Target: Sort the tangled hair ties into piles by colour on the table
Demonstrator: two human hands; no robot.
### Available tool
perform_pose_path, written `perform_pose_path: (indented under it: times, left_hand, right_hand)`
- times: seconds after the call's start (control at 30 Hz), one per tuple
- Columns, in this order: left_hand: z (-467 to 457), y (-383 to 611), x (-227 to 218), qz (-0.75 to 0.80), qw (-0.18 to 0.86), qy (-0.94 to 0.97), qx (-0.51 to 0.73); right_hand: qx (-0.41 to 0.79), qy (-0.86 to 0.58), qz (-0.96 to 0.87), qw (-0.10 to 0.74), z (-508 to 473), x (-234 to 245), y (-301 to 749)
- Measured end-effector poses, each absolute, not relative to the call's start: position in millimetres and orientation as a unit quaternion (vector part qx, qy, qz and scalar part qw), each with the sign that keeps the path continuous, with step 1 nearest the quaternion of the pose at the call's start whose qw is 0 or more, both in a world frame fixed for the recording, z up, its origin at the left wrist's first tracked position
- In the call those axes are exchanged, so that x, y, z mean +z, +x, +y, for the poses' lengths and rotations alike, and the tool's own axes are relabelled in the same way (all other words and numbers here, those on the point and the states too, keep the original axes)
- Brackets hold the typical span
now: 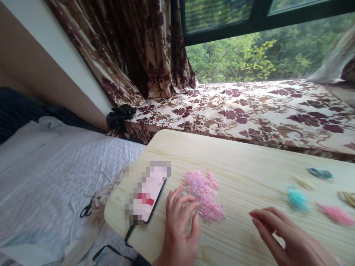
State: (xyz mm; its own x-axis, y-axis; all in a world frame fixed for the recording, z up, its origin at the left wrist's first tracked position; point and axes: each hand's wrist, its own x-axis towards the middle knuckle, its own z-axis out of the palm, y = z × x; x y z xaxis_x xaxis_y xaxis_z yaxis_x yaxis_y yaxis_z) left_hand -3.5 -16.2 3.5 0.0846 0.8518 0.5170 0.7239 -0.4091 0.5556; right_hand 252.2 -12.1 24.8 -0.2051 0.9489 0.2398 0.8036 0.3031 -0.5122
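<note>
A heap of small pink elastic bands (203, 193) lies on a light wooden table (244, 162). My left hand (180, 225) rests on the table at the heap's lower left edge, fingers spread and curled, fingertips touching the bands. My right hand (288, 236) hovers low over the table to the right, fingers stretched out toward the left, holding nothing. Sorted little bunches lie at the right: turquoise (297, 198), pink (336, 215), cream (303, 181), teal (320, 173) and a yellowish one (348, 197) at the frame's edge.
A phone (146, 194) with a lit screen lies on the table's left end, a cable running off the edge. Left of the table is a bed with a white sheet (50, 177). Behind it are a floral window seat (249, 107), curtains (133, 48) and a window.
</note>
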Motion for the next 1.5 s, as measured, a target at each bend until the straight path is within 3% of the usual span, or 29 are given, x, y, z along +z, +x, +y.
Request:
perform_pose_path:
  times: [0.27, 0.63, 0.8, 1.17, 1.5]
  left_hand:
    - [-15, -6, 2, 0.525, 0.106, 0.729, 0.426]
    - [-16, -5, -3, 0.544, 0.143, 0.682, 0.466]
    - [-18, -7, -1, 0.547, 0.158, 0.683, 0.458]
    - [-18, -6, 2, 0.555, 0.154, 0.686, 0.445]
    - [-18, -6, 2, 0.549, 0.152, 0.694, 0.441]
  right_hand:
    - [0.215, -0.561, -0.764, 0.235, 27, 27, 204]
    - [0.131, -0.551, -0.787, 0.246, 25, 23, 206]
    - [0.155, -0.551, -0.796, 0.196, 7, 13, 221]
    - [0.156, -0.528, -0.803, 0.229, -8, 17, 216]
    - [0.168, -0.549, -0.795, 0.197, -11, 21, 209]
